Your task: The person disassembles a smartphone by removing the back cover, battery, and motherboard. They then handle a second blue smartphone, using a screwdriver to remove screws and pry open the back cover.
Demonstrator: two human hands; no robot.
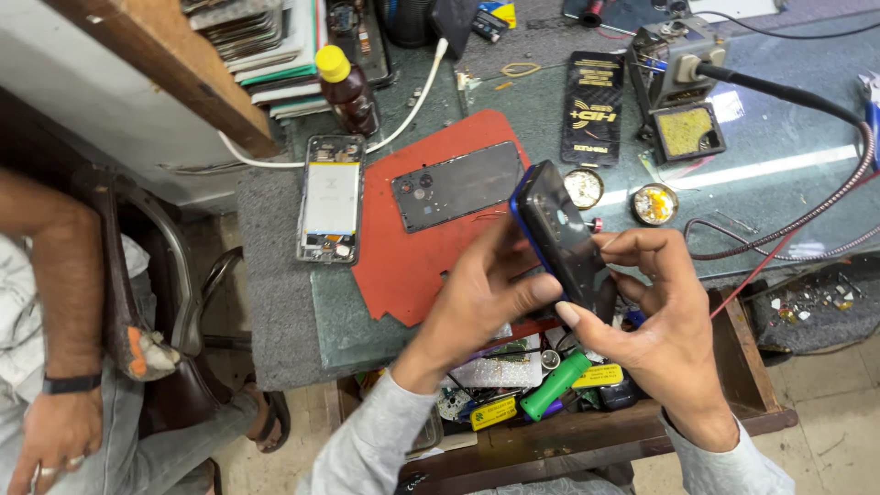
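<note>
**A:** So what's being held there exactly?

**B:** A dark phone with a blue rim [556, 234], tilted up on edge over the front of the bench [788, 165]. It's clamped from both sides: the left hand [486, 298] is closed around its lower left edge with the thumb pressed along the side, and the right hand [655, 298] is wrapped on the right edge, fingers curled over the top. Probably gripped that way so the back can be looked at or worked loose, though that can't be told for sure.

**A:** And right underneath?

**B:** An open wooden drawer [733, 367] packed with bits: a green tool handle [556, 383], yellow labelled tags [493, 412], a small circuit board [500, 371]. Likely kept open so parts are in easy reach.

**A:** What's laid out further back?

**B:** A red mat [403, 266] is spread on the bench, with a dark phone back panel [458, 186] set flat on it, camera holes up. Just left of the mat an opened phone [331, 197] is lying with its battery exposed, and a white cable [403, 115] runs past it. A brown bottle with a yellow cap [348, 89] is stood behind that. Off to the right, a soldering stand with a yellow sponge [686, 131] is parked, two small round tins [654, 203] near it.

**A:** Anyone else around?

**B:** Another person's arm with a dark wristband [69, 383] is seen at the far left, well apart from the work.
</note>
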